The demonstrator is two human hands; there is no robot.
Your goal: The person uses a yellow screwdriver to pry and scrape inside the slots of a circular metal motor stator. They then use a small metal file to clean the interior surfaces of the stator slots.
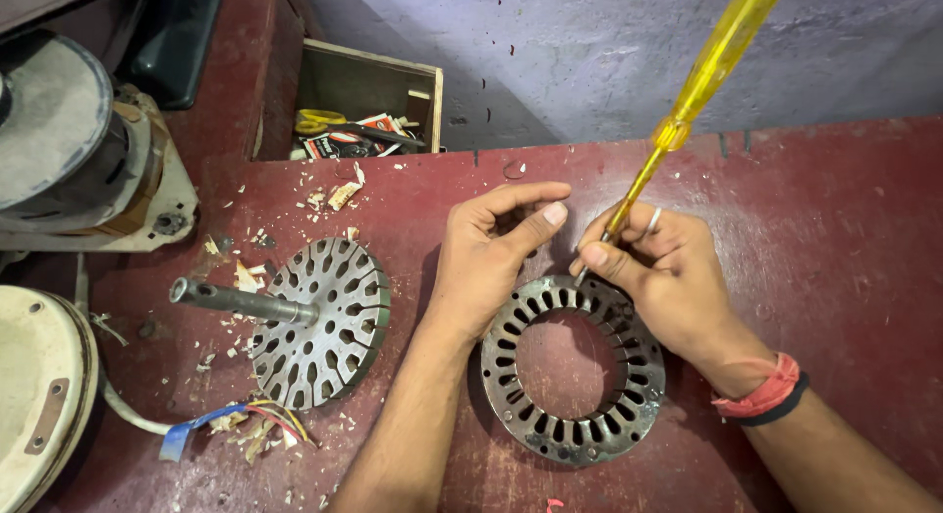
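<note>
Right hand pinches a yellow translucent screwdriver into the slotted steel ring mid-bench; left hand lies open, steadying its rim

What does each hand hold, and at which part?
The right hand pinches the yellow-handled screwdriver at its lower shaft. The left hand holds nothing; it rests on the slotted metal ring.

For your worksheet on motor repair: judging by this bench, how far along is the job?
Done: the ring core shows empty slots, and scraps litter the bench. In hand: the right hand works a yellow screwdriver into a slot while the left hand steadies the rim. Left: the shafted rotor lies aside.
</note>
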